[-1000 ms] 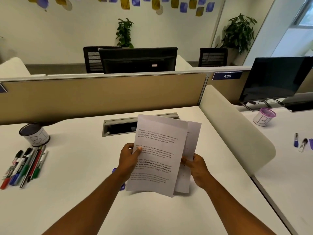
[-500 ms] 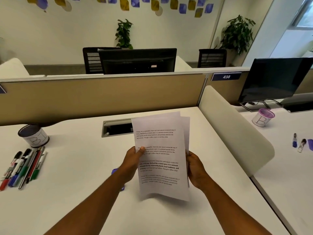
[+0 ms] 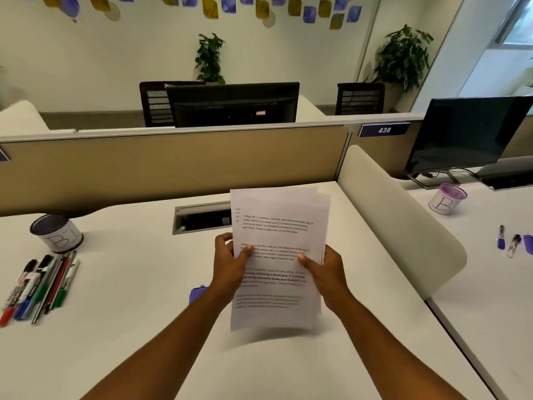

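Note:
A small stack of printed paper sheets (image 3: 278, 226) stands nearly upright above the white desk (image 3: 129, 284), its lower edge just over the desktop. My left hand (image 3: 230, 264) grips the stack's left edge, thumb on the front page. My right hand (image 3: 326, 269) grips the right edge, thumb on the text. The sheets lie almost squared together, with back sheets peeking out at the top right.
A dark cup marked "BJ" (image 3: 57, 232) and several markers (image 3: 37, 287) lie at the left. A small purple object (image 3: 197, 293) sits beneath my left wrist. A cable slot (image 3: 202, 219) is behind the papers, a padded divider (image 3: 403, 226) to the right, then a pink cup (image 3: 447, 199) and pens (image 3: 507, 241).
The fanned, offset sheets have been brought together into one aligned stack. My right thumb has come round onto the front page, and the stack now stands more upright.

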`<state>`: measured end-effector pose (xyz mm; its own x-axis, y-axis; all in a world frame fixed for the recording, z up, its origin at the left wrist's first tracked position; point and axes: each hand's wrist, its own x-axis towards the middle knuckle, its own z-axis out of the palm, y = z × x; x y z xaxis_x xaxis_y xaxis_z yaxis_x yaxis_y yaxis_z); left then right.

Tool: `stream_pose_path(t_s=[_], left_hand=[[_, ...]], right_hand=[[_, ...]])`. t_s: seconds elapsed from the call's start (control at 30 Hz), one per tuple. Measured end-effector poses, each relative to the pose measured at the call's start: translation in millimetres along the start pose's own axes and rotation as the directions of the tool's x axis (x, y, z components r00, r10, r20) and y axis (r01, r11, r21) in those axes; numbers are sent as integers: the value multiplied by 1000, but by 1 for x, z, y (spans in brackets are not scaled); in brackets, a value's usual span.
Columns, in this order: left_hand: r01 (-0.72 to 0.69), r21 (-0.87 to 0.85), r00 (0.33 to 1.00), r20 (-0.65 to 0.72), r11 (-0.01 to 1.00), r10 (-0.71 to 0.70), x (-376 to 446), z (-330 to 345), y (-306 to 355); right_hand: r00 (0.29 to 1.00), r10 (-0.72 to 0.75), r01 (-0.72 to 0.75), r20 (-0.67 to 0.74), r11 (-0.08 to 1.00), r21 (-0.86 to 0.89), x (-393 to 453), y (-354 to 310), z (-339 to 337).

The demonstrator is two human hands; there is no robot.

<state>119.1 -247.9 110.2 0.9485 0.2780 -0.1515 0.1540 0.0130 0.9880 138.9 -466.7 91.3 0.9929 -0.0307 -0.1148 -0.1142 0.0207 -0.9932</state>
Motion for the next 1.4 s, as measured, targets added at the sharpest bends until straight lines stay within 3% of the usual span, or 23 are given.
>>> stream_pose_path(t_s=[0.1,0.23,0.33,0.53,0.63,0.77,0.93,1.07,1.23,1.4], left_hand=[[-81,-102,997,4,991,82,-1,2,9],[-235,29,971,-30,972,236,-6,8,11],[-262,90,964,-32,961,266,-10,14,8],[-238,128,971,53,963,233,-9,19,14],[-251,122,968,28,960,250,-7,17,15],[-194,157,981,43,968,189,-11,18,7],[-238,86,971,7,968,238,-12,18,18],[-133,152,988,95,979,120,-13,12,4],[-146,129,989,52,981,141,-12,13,4],[-10,200,994,111,980,-13,-17,11,-14]], right_hand=[[993,-70,71,-95,997,16,2,-4,1],[991,-131,130,2,990,52,0,-13,1],[994,-107,108,-30,993,51,-3,-11,6],[991,-107,106,-84,994,-14,-5,-17,10],[983,-150,151,-104,989,4,-6,-19,10],[991,-99,94,-85,994,-56,-10,-15,16],[984,-132,130,-117,991,-28,-6,-24,14],[999,-35,31,-20,991,-134,-10,-13,15],[996,-40,33,-82,995,-90,-10,-11,12],[996,53,-60,-69,992,-107,-15,7,15]])
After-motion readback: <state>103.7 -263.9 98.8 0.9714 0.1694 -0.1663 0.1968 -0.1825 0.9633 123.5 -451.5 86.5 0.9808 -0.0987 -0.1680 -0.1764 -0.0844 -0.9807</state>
